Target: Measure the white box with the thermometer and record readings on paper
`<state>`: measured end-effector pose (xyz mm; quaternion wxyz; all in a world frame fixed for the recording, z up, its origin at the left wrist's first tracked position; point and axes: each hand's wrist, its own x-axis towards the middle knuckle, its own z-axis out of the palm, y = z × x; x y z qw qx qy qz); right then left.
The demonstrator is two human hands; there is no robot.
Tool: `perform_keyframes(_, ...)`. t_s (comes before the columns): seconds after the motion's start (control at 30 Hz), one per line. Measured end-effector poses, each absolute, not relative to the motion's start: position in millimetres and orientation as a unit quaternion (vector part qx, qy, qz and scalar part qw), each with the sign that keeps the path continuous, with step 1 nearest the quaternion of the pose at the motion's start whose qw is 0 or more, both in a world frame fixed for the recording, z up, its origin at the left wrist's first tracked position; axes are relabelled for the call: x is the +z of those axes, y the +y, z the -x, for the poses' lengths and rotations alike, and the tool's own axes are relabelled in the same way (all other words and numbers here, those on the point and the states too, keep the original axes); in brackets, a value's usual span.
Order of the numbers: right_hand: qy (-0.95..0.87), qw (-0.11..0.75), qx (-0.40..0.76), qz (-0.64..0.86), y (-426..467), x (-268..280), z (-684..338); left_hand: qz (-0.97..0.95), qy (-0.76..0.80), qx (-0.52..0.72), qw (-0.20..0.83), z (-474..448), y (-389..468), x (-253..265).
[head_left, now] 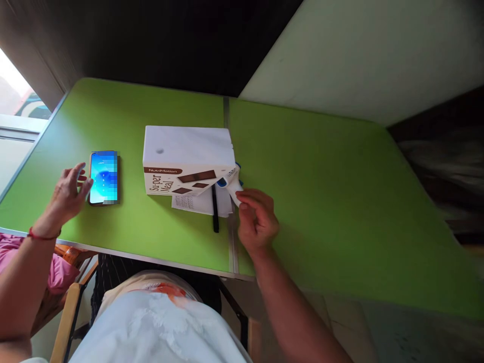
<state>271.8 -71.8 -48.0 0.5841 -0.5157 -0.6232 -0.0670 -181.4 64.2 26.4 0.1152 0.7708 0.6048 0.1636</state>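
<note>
My left hand (69, 194) is at the left of the table, palm down with its fingers apart. Its fingertips are by the left edge of a smartphone (102, 179) with a lit blue screen; I cannot tell if they touch it. With thumb and index finger, my right hand (260, 219) pinches the handle end of a white and blue gun-shaped device (231, 182), which looks like an infrared thermometer. The device's head is against the right front corner of a white box (189, 146) marked "NutriMotion Super Meal".
Partly under the box lie printed paper sheets (192, 204) and a black pen (215, 214). All this is on a green folding table (321, 176) with a metal seam (231, 252). A chair armrest (66, 322) and pink cloth (62, 275) are below the front edge.
</note>
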Motion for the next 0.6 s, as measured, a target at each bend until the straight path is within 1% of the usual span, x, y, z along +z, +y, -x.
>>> perform_keyframes(0.1,-0.622,0.580,-0.074,0.520,-76,-52,-272,-0.787,0.593,0.167,0.039,164,27,21)
perform_keyframes(0.27,-0.598,0.592,-0.075,0.535,-79,-54,-274,-0.743,0.655,0.141,-0.009,132,2,14)
perform_keyframes(0.37,-0.597,0.589,-0.081,0.539,-78,-55,-275,-0.726,0.672,0.143,-0.014,124,9,12)
perform_keyframes(0.6,-0.609,0.553,-0.086,0.562,-77,-52,-270,-0.757,0.625,0.190,-0.003,145,20,5)
